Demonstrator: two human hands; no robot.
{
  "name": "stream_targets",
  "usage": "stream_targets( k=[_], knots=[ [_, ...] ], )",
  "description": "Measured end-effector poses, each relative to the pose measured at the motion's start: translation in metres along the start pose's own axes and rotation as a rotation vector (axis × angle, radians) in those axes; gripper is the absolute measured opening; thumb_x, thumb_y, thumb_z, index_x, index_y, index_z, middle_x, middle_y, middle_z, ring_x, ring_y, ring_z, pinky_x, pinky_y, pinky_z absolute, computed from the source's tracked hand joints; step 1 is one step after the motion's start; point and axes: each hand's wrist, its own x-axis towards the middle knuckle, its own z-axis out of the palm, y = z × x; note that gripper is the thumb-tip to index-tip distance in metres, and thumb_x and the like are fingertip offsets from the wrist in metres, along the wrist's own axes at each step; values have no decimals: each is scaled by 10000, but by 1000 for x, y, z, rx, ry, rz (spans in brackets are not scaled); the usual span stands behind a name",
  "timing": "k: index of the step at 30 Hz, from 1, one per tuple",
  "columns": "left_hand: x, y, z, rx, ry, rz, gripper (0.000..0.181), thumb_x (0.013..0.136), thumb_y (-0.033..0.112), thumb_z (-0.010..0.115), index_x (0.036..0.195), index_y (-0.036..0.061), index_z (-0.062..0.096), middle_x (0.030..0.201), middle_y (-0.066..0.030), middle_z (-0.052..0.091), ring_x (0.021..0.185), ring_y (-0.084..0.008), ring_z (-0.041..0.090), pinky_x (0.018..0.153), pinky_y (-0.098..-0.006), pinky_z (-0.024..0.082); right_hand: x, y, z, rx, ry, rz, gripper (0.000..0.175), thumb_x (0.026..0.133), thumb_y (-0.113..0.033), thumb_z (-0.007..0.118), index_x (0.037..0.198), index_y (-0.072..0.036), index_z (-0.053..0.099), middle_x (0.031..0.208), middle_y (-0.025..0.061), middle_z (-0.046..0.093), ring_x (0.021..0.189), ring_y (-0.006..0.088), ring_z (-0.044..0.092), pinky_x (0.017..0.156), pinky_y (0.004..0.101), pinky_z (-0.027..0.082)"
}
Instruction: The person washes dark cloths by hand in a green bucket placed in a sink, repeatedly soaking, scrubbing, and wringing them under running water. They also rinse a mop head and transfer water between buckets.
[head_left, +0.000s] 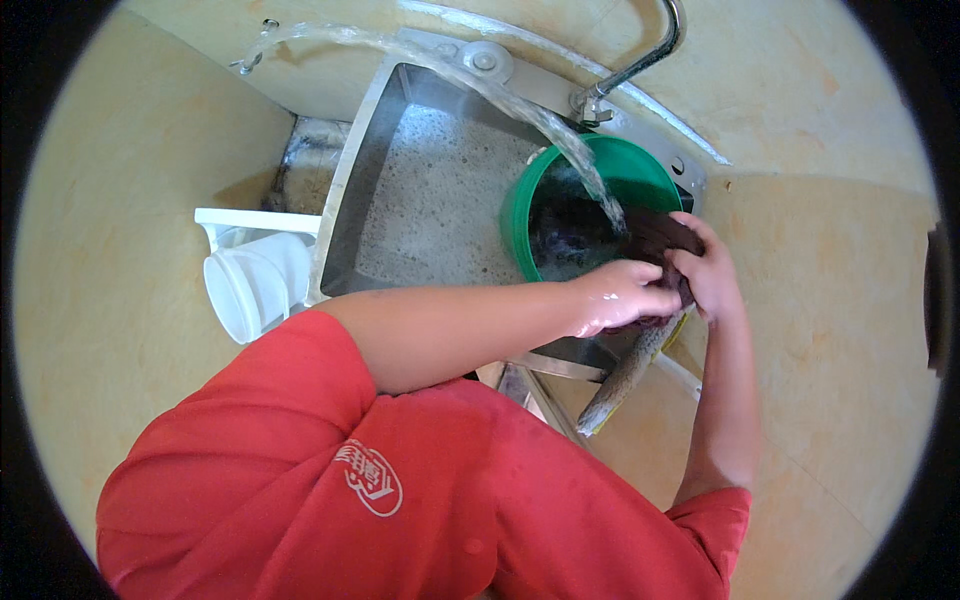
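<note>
Both hands grip a wet, dark maroon cloth (660, 229) at the right rim of a green plastic bucket (517, 217). My left hand (626, 296) reaches across from the left, its fingers on the lower part of the cloth. On the right, my right hand (705, 262) is closed around the cloth's upper edge. Dark water and more dark fabric lie in the bucket, though the fabric's full shape is hidden. A stream of water (517, 97) arcs from a small wall tap (255, 56) into the bucket, which stands in a stainless steel sink (341, 180).
Foamy water (442, 195) fills the sink. A curved chrome faucet (637, 67) rises behind the bucket. White plastic containers (247, 285) sit in a holder left of the sink. A grey fuzzy roll (626, 382) leans at the near right corner, below my hands.
</note>
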Motion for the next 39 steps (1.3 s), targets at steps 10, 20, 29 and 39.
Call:
stream_targets(
  k=[10, 20, 29, 39],
  knots=[
    [47, 34, 8, -519, 146, -273, 855, 746, 690, 576, 1186, -34, 464, 1150, -237, 548, 1046, -349, 547, 914, -468, 431, -113, -50, 22, -500, 167, -586, 378, 607, 24, 760, 956, -37, 628, 911, 131, 631, 834, 261, 629, 740, 328, 496],
    [62, 3, 29, -590, 242, -92, 156, 818, 137, 539, 674, 76, 537, 685, -78, 567, 625, -226, 572, 606, -376, 483, -77, 0, 24, -335, 621, -456, 238, 809, -193, 652, 722, 2, 549, 618, 163, 551, 548, 236, 548, 550, 328, 449],
    [54, 18, 72, -78, 523, 68, 121, 728, 24, 587, 619, 27, 534, 658, -57, 529, 582, -171, 543, 517, -359, 431, -57, 31, -19, 315, 563, -139, 256, 899, -202, 540, 922, 42, 612, 870, 57, 612, 822, 119, 532, 771, 254, 423],
    [18, 16, 52, 974, -83, 149, 721, 664, 177, 781, 1230, -76, 413, 1217, -257, 494, 1106, -340, 515, 964, -368, 399, -68, 15, -25, 553, 179, -157, 565, 791, -31, 664, 1295, -51, 411, 1164, 114, 549, 1047, 195, 539, 879, 312, 456]
  ],
)
